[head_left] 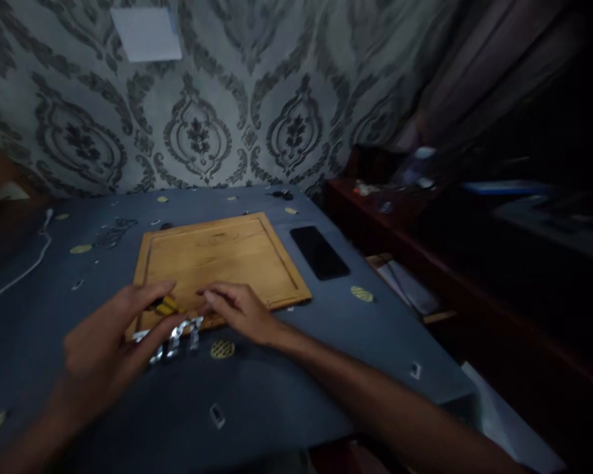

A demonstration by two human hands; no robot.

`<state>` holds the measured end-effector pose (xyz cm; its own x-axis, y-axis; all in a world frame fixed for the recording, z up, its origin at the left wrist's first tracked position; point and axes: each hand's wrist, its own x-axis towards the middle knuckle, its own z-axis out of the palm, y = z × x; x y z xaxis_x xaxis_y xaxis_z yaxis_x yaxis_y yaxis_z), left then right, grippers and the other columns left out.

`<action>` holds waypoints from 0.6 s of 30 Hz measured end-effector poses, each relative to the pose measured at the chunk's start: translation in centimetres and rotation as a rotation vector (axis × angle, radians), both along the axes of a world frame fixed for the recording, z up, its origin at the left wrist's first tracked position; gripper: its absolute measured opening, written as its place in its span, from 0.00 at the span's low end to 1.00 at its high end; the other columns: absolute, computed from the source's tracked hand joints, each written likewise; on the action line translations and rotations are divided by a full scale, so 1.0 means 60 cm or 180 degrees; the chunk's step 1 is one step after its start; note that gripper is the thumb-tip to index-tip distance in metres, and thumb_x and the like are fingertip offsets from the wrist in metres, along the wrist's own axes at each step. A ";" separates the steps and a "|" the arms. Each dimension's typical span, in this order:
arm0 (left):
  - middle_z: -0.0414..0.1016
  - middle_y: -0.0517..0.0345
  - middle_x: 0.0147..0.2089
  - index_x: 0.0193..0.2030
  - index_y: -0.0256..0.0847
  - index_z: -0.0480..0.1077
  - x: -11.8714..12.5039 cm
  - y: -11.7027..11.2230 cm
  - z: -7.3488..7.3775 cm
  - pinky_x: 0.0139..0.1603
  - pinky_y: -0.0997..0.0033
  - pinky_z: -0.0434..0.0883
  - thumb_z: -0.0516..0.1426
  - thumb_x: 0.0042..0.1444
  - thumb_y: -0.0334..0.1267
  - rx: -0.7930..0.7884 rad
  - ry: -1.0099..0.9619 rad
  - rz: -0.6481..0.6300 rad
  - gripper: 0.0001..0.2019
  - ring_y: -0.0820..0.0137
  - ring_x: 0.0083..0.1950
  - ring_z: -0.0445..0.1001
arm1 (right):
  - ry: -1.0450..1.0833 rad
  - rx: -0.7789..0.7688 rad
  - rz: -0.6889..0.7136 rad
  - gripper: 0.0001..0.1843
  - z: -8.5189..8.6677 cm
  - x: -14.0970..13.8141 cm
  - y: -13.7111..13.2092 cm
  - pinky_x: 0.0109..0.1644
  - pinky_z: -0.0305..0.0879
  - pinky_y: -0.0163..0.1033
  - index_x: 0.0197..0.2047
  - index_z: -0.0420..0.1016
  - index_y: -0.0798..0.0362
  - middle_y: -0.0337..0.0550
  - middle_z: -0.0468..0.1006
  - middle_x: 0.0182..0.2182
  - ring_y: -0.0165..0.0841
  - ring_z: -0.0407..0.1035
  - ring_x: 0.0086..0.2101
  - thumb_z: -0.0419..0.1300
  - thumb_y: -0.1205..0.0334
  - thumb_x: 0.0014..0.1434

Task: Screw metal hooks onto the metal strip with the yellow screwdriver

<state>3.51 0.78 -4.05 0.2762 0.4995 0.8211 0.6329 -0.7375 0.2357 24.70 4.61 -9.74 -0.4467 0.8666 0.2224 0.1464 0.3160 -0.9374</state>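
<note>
My left hand (109,332) is at the board's front left corner, its thumb and fingers closed around a small yellow and black object (167,305). The kind of that object is too dark and blurred to tell. My right hand (240,309) is just right of it, over the front edge of the wooden cutting board (222,253). Its fingertips are pinched together close to the yellow object; what they hold, if anything, is hidden. Shiny silver shapes (178,337) show below my left fingers; whether they are loose pieces or print on the cloth, I cannot tell.
A black phone (319,253) lies right of the board on the patterned blue tablecloth (296,368). A small dark item (282,195) rests near the wall. At left runs a white cable (34,263). A dark red cabinet (375,210) with things on top flanks the table's right side.
</note>
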 end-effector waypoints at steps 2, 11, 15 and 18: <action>0.83 0.61 0.43 0.60 0.46 0.75 0.003 -0.001 0.007 0.39 0.75 0.78 0.66 0.62 0.36 0.0228 0.0388 -0.0058 0.19 0.71 0.39 0.82 | 0.0140 -0.0141 0.0075 0.21 -0.002 -0.002 0.001 0.51 0.72 0.42 0.45 0.81 0.55 0.48 0.85 0.38 0.38 0.80 0.43 0.54 0.48 0.72; 0.82 0.58 0.47 0.59 0.44 0.72 0.004 0.004 0.011 0.43 0.77 0.78 0.67 0.62 0.36 0.0059 0.0222 -0.0132 0.20 0.74 0.42 0.80 | 0.0141 0.0091 0.0121 0.22 0.001 0.001 0.004 0.47 0.73 0.42 0.46 0.81 0.55 0.46 0.87 0.35 0.38 0.81 0.39 0.53 0.47 0.72; 0.82 0.57 0.48 0.60 0.44 0.72 0.005 0.003 0.012 0.42 0.76 0.79 0.67 0.61 0.36 0.0047 0.0239 -0.0164 0.20 0.73 0.42 0.80 | 0.0119 0.0096 0.0091 0.22 0.003 0.002 0.004 0.46 0.73 0.41 0.45 0.80 0.55 0.45 0.87 0.35 0.38 0.82 0.39 0.53 0.48 0.72; 0.82 0.58 0.46 0.60 0.45 0.72 0.006 0.004 0.010 0.40 0.76 0.78 0.67 0.62 0.36 0.0007 0.0270 -0.0187 0.20 0.74 0.40 0.79 | 0.0128 0.0094 0.0105 0.22 0.001 0.002 0.005 0.46 0.73 0.41 0.44 0.80 0.54 0.45 0.87 0.35 0.38 0.82 0.40 0.52 0.47 0.72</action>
<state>3.85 1.01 -3.47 0.3735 0.4786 0.7946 0.6062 -0.7743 0.1814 24.81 4.93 -9.65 -0.4651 0.8444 0.2660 0.0978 0.3476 -0.9325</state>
